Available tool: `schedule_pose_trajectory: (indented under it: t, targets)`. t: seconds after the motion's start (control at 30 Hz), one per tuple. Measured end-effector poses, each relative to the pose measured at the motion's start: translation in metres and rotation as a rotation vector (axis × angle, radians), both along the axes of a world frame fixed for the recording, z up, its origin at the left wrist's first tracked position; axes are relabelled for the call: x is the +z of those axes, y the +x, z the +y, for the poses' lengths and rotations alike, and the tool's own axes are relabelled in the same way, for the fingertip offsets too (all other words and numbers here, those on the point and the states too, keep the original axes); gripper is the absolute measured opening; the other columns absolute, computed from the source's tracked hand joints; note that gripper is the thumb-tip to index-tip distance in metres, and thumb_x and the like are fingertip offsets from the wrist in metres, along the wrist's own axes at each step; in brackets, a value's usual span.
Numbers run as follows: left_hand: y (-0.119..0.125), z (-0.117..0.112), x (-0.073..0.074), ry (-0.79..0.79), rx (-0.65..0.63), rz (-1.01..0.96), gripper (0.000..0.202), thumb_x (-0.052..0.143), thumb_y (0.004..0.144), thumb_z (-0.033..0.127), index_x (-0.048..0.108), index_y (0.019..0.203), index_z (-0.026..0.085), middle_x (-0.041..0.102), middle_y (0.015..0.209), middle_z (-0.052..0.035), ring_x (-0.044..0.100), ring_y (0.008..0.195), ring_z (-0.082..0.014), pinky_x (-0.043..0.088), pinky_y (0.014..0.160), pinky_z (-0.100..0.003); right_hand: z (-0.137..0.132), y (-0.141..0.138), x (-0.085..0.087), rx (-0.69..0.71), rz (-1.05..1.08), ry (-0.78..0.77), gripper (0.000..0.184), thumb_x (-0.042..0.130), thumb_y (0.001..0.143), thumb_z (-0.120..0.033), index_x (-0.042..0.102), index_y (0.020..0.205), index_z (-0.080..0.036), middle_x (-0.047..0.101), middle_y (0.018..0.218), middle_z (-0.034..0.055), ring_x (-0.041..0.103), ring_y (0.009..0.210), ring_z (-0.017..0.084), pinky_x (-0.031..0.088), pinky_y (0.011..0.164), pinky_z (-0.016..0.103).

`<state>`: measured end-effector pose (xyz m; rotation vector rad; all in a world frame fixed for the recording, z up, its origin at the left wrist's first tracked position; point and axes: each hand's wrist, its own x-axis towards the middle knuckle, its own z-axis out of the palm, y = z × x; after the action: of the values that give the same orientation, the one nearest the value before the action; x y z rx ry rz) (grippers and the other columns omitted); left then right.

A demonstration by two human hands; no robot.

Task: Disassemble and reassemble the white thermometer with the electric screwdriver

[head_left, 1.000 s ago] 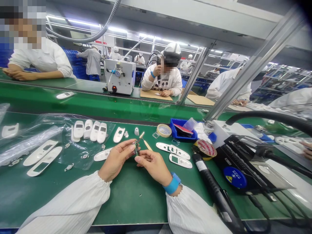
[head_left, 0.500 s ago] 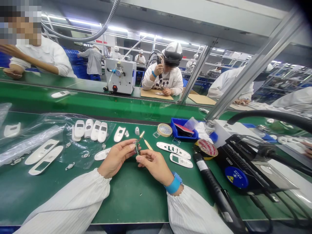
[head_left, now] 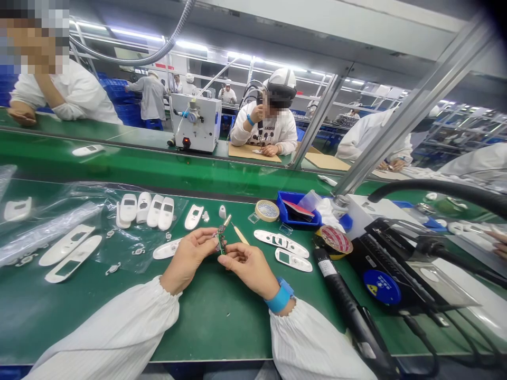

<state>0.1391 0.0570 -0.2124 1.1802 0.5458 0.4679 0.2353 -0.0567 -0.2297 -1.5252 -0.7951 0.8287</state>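
Observation:
Between my hands is a small green circuit board (head_left: 222, 244) with a brass-coloured tip at its upper end. My left hand (head_left: 190, 256) pinches it from the left. My right hand (head_left: 249, 266), with a blue band at the wrist, closes its thumb and fingers on the lower end. Just behind lies a pointed tool with a pale yellow handle (head_left: 240, 235). A white plastic shell (head_left: 166, 249) rests beside my left hand, partly hidden by it. To the right of my right hand lie a long white shell (head_left: 281, 243) and a shorter white cover (head_left: 293, 259).
Several white device housings (head_left: 161, 211) lie on clear plastic film at the left. Right stand a blue bin (head_left: 295, 220), a tape roll (head_left: 267, 210), a black electric screwdriver (head_left: 344, 301) and a black machine (head_left: 396, 264). Beyond the green conveyor (head_left: 178, 174), co-workers sit.
The circuit board has turned in my fingers, so more of its green, component-covered face shows. A white device on the conveyor has shifted left.

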Motion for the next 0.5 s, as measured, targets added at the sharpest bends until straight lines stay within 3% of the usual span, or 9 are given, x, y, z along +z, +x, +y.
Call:
schedule_pose_trajectory:
  t: [0.13,0.5]
  targets:
    - [-0.0011,-0.0003,-0.0014,0.047,0.025,0.029,0.037,0.073,0.061,0.030,0.058,0.091,0.012,0.066,0.080,-0.0052,0.060,0.076,-0.0156,0.045,0.074,-0.027,-0.0009,0.0014,-0.0006,0.040,-0.033,-0.009,0.035,0.066,0.066,-0.038,0.065,0.090,-0.013,0.061,0.066,0.0016,0.056,0.060,0.012,0.047,0.062,0.027]
    - [-0.0006,-0.0004,-0.0029,-0.061,0.082,-0.046,0.035,0.072,0.064,0.028,0.059,0.093,0.014,0.067,0.083,-0.0043,0.060,0.079,-0.0136,0.045,0.076,-0.027,0.0014,-0.0008,0.0022,0.033,0.119,0.042,0.048,0.063,0.068,-0.046,0.062,0.101,-0.011,0.066,0.078,0.0066,0.062,0.068,0.015,0.050,0.068,0.031]
